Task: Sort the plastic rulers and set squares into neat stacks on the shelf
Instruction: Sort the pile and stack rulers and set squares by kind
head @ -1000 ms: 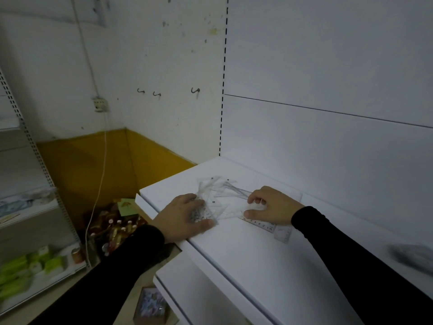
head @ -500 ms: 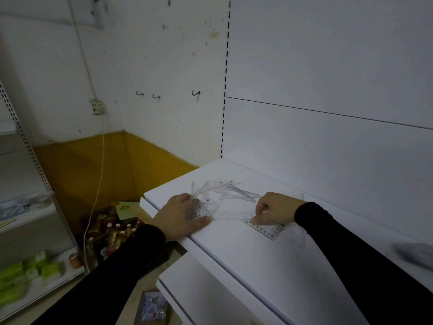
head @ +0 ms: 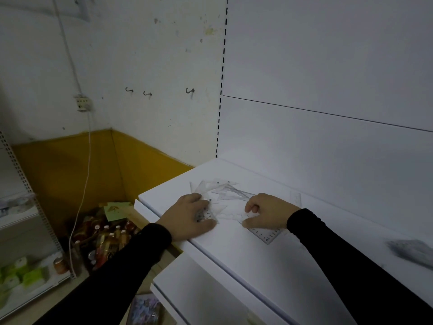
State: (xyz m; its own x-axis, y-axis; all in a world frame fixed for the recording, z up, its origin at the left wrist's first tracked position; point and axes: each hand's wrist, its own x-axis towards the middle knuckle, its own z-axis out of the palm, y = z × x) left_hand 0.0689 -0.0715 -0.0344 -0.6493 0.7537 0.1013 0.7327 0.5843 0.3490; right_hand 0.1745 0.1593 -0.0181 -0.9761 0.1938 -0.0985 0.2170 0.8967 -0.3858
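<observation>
Near the left end of the white shelf [head: 246, 259], toward its front edge, we see a loose heap of clear rulers and set squares [head: 226, 195]; their transparency blurs individual outlines, so we cannot count them. The left hand [head: 191, 218] rests on the heap's left part, its fingertips hidden. The right hand [head: 266, 213], fingers curled, pinches a numbered set square [head: 266, 235] lying flat. A blurred grey object [head: 412, 250] lies at the right.
</observation>
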